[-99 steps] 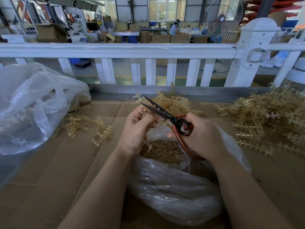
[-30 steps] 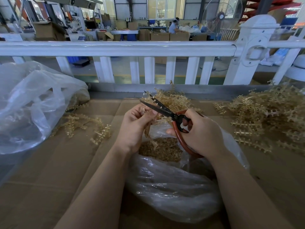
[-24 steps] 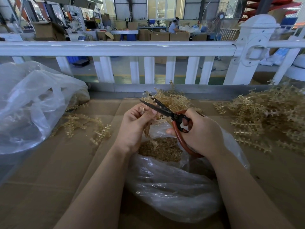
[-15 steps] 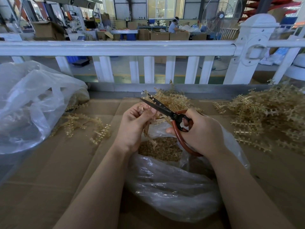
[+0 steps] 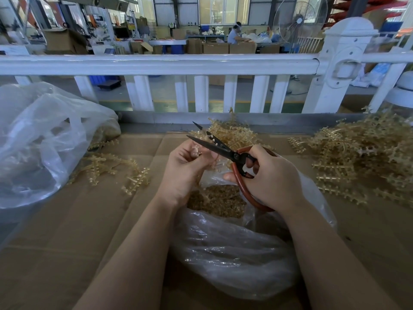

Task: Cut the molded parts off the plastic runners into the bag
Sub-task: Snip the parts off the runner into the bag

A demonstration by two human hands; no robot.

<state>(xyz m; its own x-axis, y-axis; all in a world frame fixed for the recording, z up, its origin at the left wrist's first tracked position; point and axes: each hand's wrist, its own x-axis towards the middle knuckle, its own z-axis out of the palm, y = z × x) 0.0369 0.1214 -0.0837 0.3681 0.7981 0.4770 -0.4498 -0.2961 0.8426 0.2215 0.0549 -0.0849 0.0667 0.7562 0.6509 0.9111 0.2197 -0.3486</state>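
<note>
Runner (image 5: 196,153) sits pinched in my left hand (image 5: 185,168) fingers, just above the clear bag (image 5: 234,249) of cut parts. My right hand (image 5: 272,177) fingers curl through the red handles of the scissors (image 5: 225,151), blades parted beside my left fingertips. Cardboard covers the counter (image 5: 67,231); runner piles (image 5: 362,157) lie right of my fingers. Beyond, a white railing (image 5: 156,63) fronts a factory floor.

I am wearing nothing on my forearms; both are showing bare from the lower edge of the view up to the wrists, with no sleeve reaching them. My left hand (image 5: 185,168) and right hand (image 5: 271,179) are going ungloved, without rings, watch or bands.
</note>
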